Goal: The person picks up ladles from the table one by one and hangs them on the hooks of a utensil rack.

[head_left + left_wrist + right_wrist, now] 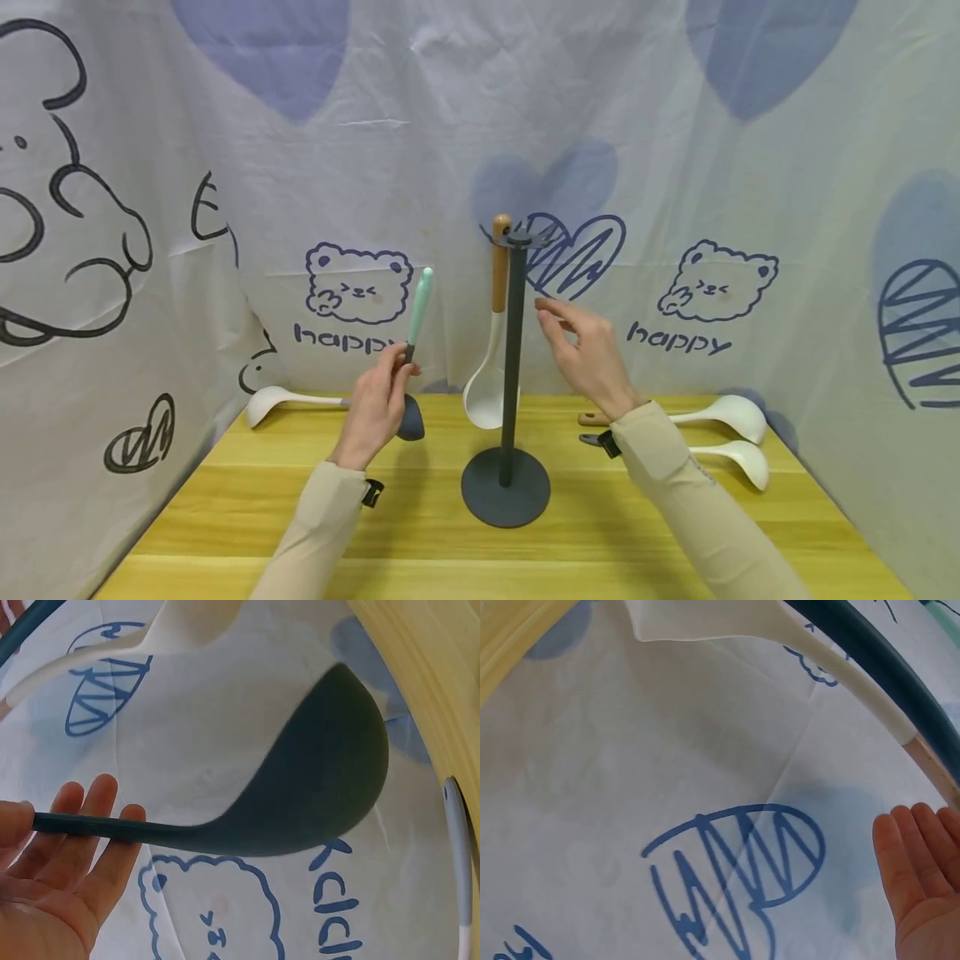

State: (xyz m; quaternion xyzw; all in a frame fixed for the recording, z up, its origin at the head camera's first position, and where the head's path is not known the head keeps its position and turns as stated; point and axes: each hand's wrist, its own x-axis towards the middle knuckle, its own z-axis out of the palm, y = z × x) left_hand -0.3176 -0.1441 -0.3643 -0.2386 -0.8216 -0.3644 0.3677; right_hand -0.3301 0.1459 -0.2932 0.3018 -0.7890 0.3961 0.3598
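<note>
My left hand (377,402) pinches a ladle (315,772) on its dark shaft, just below the mint-green handle. The handle points up, and the dark blue-grey bowl hangs low near the table, partly hidden behind the hand in the head view. A dark grey utensil stand (513,350) with a round base and hooks at its top rises between the hands. From one hook hangs a white ladle (483,398) with a wooden handle, its bowl partly behind the pole. My right hand (588,354), holding nothing, is raised right of the pole with fingers extended (907,855).
A white ladle (268,403) lies at the table's back left. Two more lie at the back right, one wooden-handled ladle (738,415) and one grey-handled ladle (746,458). Printed white cloth (450,100) surrounds the wooden table (600,550) at the back and sides.
</note>
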